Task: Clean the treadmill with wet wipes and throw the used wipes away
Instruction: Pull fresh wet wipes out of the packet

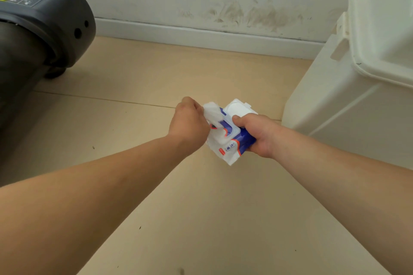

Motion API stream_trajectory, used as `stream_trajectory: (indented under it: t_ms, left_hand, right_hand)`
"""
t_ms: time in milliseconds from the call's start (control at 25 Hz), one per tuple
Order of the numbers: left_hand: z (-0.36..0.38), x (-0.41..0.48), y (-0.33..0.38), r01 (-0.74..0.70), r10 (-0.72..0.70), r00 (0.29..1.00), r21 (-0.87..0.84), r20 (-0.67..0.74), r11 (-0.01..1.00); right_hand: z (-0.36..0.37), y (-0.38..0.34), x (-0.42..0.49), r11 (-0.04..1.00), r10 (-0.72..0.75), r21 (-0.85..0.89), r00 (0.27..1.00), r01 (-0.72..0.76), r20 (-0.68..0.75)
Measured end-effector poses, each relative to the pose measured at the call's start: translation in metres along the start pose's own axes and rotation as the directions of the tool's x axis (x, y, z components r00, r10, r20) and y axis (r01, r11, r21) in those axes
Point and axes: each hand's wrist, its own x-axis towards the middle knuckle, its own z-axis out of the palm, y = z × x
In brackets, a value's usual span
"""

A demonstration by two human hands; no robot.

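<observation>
My right hand [259,134] grips a white and blue pack of wet wipes [232,140] held above the floor, its white flip lid [238,107] standing open. My left hand [190,123] is closed on a white wet wipe [213,114] that sticks out of the pack's opening. The dark grey front end of the treadmill [44,20] fills the upper left, with a yellow warning label on top.
A tall cream plastic bin [348,87] with a closed lid stands close on the right. A scuffed white wall with a baseboard [201,38] runs behind. The beige floor [134,78] stretches between treadmill and bin.
</observation>
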Motion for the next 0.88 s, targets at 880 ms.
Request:
stream_trajectory:
  t_ms: [880]
  left_hand:
    - [-0.005, -0.011, 0.003, -0.155, 0.126, 0.975, 0.156, 0.182, 0.976]
  right_hand:
    - [0.003, -0.003, -0.003, 0.999, -0.042, 0.023, 0.999, 0.042, 0.022]
